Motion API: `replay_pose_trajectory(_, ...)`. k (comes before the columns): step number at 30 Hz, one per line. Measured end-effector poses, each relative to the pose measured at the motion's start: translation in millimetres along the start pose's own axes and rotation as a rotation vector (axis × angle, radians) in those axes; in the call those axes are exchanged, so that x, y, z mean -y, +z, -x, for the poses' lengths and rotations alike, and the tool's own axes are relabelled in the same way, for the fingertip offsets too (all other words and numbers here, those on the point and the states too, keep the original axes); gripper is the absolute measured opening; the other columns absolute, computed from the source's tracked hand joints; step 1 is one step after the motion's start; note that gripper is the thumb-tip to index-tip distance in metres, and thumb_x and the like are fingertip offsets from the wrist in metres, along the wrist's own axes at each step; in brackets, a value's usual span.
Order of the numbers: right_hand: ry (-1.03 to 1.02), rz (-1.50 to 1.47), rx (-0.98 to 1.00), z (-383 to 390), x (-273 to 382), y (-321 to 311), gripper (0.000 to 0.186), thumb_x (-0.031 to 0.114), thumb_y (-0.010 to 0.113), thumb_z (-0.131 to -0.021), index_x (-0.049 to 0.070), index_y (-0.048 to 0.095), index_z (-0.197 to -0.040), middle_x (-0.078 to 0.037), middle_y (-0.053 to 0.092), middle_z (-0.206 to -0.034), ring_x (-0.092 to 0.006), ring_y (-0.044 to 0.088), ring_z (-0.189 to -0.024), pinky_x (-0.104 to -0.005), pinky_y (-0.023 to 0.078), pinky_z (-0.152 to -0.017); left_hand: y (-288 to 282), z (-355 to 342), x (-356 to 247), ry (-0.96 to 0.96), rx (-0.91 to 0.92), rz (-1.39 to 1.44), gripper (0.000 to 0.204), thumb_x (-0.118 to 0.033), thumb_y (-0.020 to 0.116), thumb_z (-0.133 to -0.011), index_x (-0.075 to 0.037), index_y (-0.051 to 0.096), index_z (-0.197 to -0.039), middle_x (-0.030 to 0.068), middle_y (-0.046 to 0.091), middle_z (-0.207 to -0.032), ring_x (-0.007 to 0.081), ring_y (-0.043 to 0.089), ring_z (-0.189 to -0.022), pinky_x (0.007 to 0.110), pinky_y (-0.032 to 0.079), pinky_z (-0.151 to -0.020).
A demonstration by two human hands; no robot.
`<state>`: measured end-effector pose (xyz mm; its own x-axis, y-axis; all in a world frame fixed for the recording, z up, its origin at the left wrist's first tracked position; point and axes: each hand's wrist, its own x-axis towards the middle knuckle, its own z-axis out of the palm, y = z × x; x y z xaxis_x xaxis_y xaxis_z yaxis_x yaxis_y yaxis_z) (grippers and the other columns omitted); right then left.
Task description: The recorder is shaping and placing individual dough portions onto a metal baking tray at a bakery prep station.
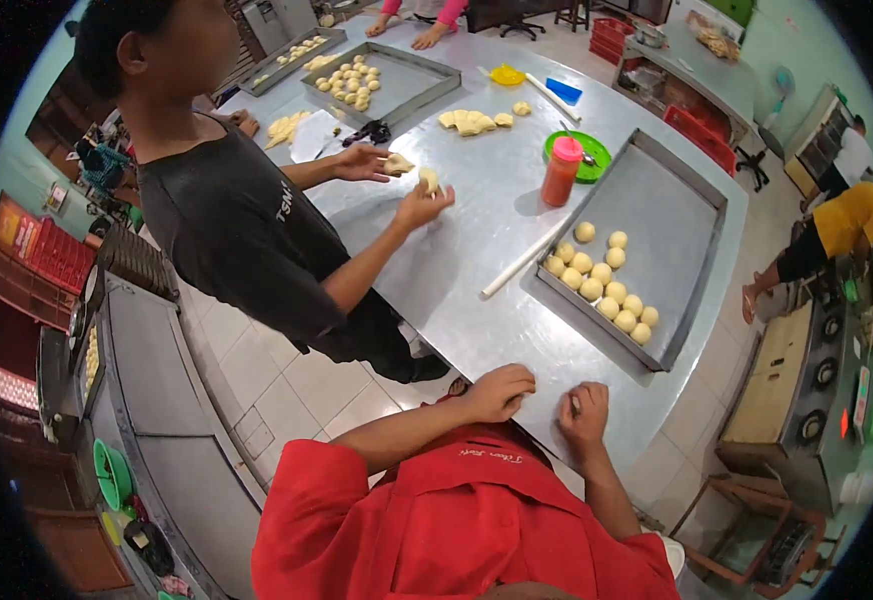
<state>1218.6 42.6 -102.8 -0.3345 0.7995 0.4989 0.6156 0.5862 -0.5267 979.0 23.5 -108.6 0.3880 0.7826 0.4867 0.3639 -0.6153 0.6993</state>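
My left hand (501, 392) rests at the near edge of the metal table (456, 330) with its fingers curled in. Beside it, a short gap to the right, my right hand (584, 412) is also closed on the tabletop. What either hand holds, if anything, is hidden by the fingers. Just beyond them lies a shallow metal tray (671, 260) with several round dough balls (601, 275) grouped along its left and near side. A white rolling pin (521, 260) leans along the tray's left edge.
At my left a person in dark clothes (226, 200) handles pieces of dough (399, 165). A pink-capped red bottle (561, 172) stands by a green plate (596, 160). Farther off are cut dough (468, 122), a blue scraper (563, 92) and another dough tray (406, 85). A stove (796, 370) is at right.
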Motion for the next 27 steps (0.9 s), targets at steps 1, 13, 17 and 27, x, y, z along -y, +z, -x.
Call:
replay_pose_trajectory(1, -0.012, -0.006, 0.001, 0, 2, -3, 0.011, 0.004, 0.07, -0.075, 0.004, 0.062, -0.082, -0.013, 0.059, -0.086, -0.0354, 0.055, -0.087, -0.0448, 0.045, -0.08, -8, 4, 2, -0.001, -0.008, -0.01, 0.029, 0.0, 0.067, -0.071, -0.005, 0.064, -0.099, 0.0132, 0.063, -0.102, 0.0354, 0.06, -0.098, 0.044, 0.05, -0.086)
replay_pose_trajectory(13, 0.067, 0.042, -0.018, -1, 4, -2, 0.013, 0.001, 0.069, -0.075, 0.004, 0.063, -0.086, -0.013, 0.06, -0.091, -0.035, 0.055, -0.09, -0.0449, 0.046, -0.083, -13, 9, 14, -0.031, -0.041, -0.161, 0.031, -0.008, 0.075, -0.079, -0.007, 0.066, -0.108, 0.0123, 0.061, -0.108, 0.0337, 0.059, -0.102, 0.041, 0.05, -0.09)
replay_pose_trajectory(17, 0.078, 0.047, -0.009, 4, 5, -5, 0.012, 0.001, 0.068, -0.075, 0.004, 0.062, -0.085, -0.013, 0.06, -0.091, -0.0347, 0.054, -0.092, -0.045, 0.044, -0.085, -13, 10, 11, -0.02, -0.05, -0.128, 0.032, -0.008, 0.074, -0.078, -0.006, 0.064, -0.108, 0.0116, 0.061, -0.109, 0.0331, 0.058, -0.103, 0.041, 0.049, -0.091)
replay_pose_trajectory(27, 0.085, 0.076, -0.009, 1, 5, -3, 0.009, 0.006, 0.067, -0.077, 0.004, 0.062, -0.085, -0.013, 0.059, -0.092, -0.0348, 0.054, -0.093, -0.0462, 0.043, -0.085, -13, 8, 12, -0.023, -0.053, -0.125, 0.03, -0.007, 0.073, -0.079, -0.006, 0.064, -0.108, 0.0113, 0.06, -0.109, 0.0332, 0.057, -0.102, 0.041, 0.049, -0.09)
